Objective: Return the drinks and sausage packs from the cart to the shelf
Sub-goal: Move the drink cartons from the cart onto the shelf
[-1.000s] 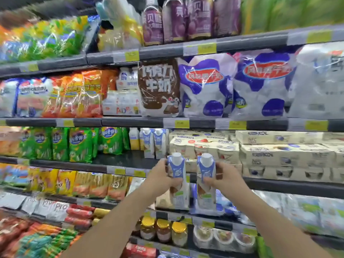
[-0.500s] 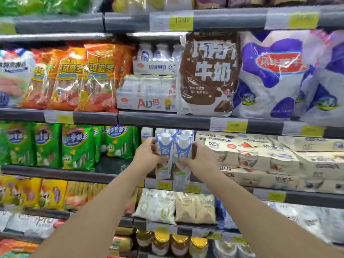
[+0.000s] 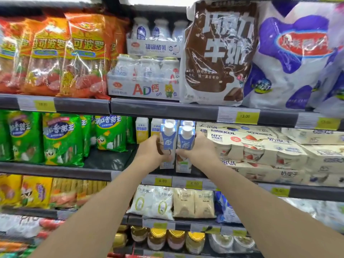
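Observation:
Two blue-and-white drink cartons with white caps stand side by side at the front of the middle shelf (image 3: 130, 172). My left hand (image 3: 150, 152) grips the left carton (image 3: 167, 140). My right hand (image 3: 199, 150) grips the right carton (image 3: 186, 141). Their bases sit at about the shelf's front edge; whether they rest on it is unclear. More of the same cartons (image 3: 188, 123) stand right behind them. Green sausage packs (image 3: 61, 138) hang to the left on the same shelf, orange ones (image 3: 83, 54) on the shelf above.
Yellow-labelled cartons (image 3: 141, 130) stand just left of the drinks. Cream yoghurt multipacks (image 3: 260, 148) are stacked close on the right. A dark bare stretch of shelf (image 3: 109, 157) lies between the green packs and my left hand. A brown chocolate-milk bag (image 3: 217, 53) hangs above.
Both hands have carried the two cartons up and forward from in front of a lower shelf to the middle shelf's front edge. The view has closed in on the shelves.

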